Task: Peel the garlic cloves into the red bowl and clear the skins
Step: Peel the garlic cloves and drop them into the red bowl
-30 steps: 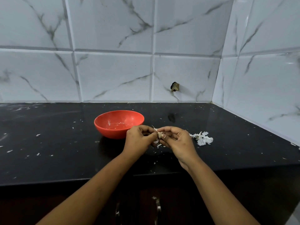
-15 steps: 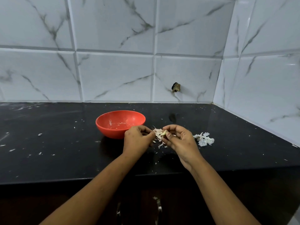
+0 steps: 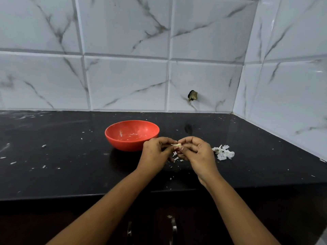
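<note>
The left grip (image 3: 155, 152) and the right grip (image 3: 196, 153) meet above the black table (image 3: 70, 170). Both have curled fingers and pinch one garlic clove (image 3: 177, 145) by the fingertips, so the clove is held between the two grips, off the table. The red bowl (image 3: 123, 144) stands just left of the left grip and a little behind it; whether they touch cannot be told. Pale bits lie on the bowl's floor. Small skin flakes (image 3: 175, 157) lie on the table right beneath the grips. A pile of white skins (image 3: 223, 152) lies near the right grip, on its right and apart from it.
</note>
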Tool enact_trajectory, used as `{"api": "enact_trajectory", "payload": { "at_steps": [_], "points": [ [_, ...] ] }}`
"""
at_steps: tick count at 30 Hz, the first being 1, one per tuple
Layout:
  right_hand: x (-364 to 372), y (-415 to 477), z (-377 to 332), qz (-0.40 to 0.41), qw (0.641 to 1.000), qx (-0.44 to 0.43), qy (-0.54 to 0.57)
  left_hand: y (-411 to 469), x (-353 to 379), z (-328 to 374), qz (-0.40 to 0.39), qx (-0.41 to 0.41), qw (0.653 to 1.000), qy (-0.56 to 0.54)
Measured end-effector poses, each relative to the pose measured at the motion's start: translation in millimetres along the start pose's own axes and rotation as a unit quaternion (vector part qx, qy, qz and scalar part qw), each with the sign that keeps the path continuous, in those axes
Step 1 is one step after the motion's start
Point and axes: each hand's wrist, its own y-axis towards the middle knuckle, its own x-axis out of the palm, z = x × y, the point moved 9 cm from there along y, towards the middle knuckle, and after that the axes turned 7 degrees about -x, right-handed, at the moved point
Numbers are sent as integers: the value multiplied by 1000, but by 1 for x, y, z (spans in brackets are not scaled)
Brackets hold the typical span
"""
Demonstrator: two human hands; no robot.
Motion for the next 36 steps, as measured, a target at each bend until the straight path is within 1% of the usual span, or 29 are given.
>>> {"api": "enact_trajectory", "payload": {
  "at_steps": [2, 3, 6, 9, 18, 23, 26, 31, 34, 36],
  "points": [
    [-4, 1, -5, 12, 997, -33, -68, 0, 1, -1, -2, 5, 1000, 11],
    [-6, 3, -9, 16, 991, -55, -120, 0, 1, -1, -1, 5, 1000, 19],
    [-5, 7, -18, 9, 956, -111, -270, 2, 0, -5, 2, -3, 1000, 29],
    [-1, 8, -21, -5, 933, -132, -335, 5, -2, -8, 3, -8, 1000, 30],
    [-3, 9, -17, -16, 920, -121, -373, 4, 0, -8, -8, 0, 999, 43],
    [-5, 8, -16, -13, 918, -116, -378, 2, 0, -5, -9, 21, 998, 64],
    [-5, 7, -15, -18, 909, -116, -400, 1, 0, -2, -6, 38, 996, 81],
    [-4, 8, -11, -50, 901, -113, -416, 0, 3, 2, -16, 67, 990, 123],
    [-2, 6, -11, -77, 883, -122, -447, 0, 6, 4, -27, 81, 986, 143],
    [-2, 5, -12, -77, 878, -126, -454, 1, 8, 4, -30, 86, 984, 150]
  ]
}}
